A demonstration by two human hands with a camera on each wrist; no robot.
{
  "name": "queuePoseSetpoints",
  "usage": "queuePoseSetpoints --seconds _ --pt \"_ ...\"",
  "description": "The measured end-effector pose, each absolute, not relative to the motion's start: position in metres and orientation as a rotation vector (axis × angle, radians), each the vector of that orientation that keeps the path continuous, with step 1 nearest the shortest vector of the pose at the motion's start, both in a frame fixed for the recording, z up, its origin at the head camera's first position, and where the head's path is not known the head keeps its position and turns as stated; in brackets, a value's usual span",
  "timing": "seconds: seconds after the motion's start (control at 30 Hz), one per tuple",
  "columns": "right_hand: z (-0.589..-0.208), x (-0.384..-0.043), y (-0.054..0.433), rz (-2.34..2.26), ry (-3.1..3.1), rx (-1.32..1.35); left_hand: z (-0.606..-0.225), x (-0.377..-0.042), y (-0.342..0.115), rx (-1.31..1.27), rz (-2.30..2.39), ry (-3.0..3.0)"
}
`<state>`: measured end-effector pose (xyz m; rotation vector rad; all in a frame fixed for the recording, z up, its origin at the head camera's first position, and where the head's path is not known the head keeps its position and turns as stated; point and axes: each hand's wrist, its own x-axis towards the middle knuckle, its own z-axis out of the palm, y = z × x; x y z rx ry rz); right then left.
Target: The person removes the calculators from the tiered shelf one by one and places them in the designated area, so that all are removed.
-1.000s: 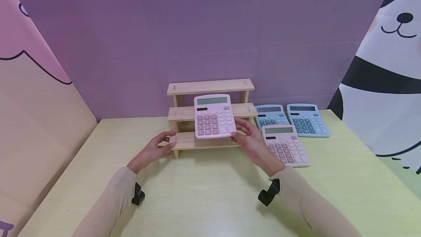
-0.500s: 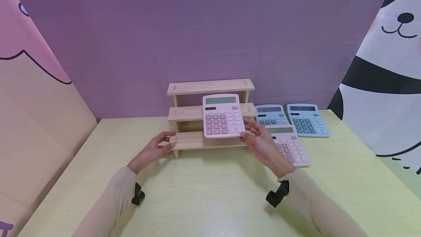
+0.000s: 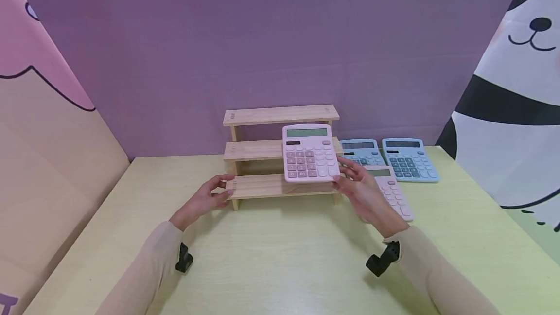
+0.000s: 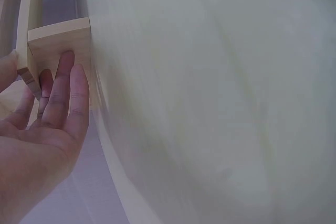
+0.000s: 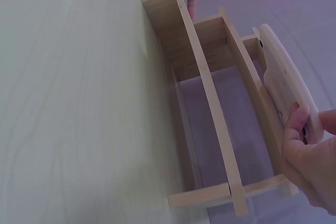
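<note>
A pink calculator (image 3: 311, 153) is pinched at its lower right corner by my right hand (image 3: 365, 193). It is tilted up with keys facing me, in front of the right half of a three-tier wooden stand (image 3: 258, 186). In the right wrist view the back of the calculator (image 5: 286, 72) shows beyond the stand's shelves, thumb and fingers on either side of its end. My left hand (image 3: 207, 198) grips the left end of the lowest tier. In the left wrist view its fingers (image 4: 58, 100) reach beneath the board against the end panel, the thumb at the board's edge.
Right of the stand, a second pink calculator (image 3: 395, 198) lies on the table (image 3: 271, 256), partly hidden by my right hand. Behind it lie two blue calculators (image 3: 409, 159). A purple backdrop (image 3: 280, 52) rises behind the stand.
My right hand has carried the pink calculator to the right along the front of the stand, now overlapping more of the pink calculator on the table. My left hand has stayed put.
</note>
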<state>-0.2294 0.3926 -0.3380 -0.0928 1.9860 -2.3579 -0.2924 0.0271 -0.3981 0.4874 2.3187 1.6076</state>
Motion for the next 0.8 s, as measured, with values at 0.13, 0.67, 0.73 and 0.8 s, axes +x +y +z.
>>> queuePoseSetpoints --seconds 0.13,0.67,0.73,0.8 --pt "-0.338 -0.228 0.4 -2.372 1.979 -0.099 -0.398 -0.293 0.027 0.478 1.61 2.314" --pt "-0.338 -0.218 0.442 -2.391 1.936 -0.181 -0.4 -0.294 0.027 0.46 1.613 2.317" --pt "-0.337 -0.217 0.447 -2.401 1.923 -0.181 -0.399 -0.294 0.027 0.46 1.611 2.318" --pt "-0.337 -0.216 0.451 -2.417 1.903 -0.192 -0.399 -0.293 0.028 0.46 1.612 2.318"
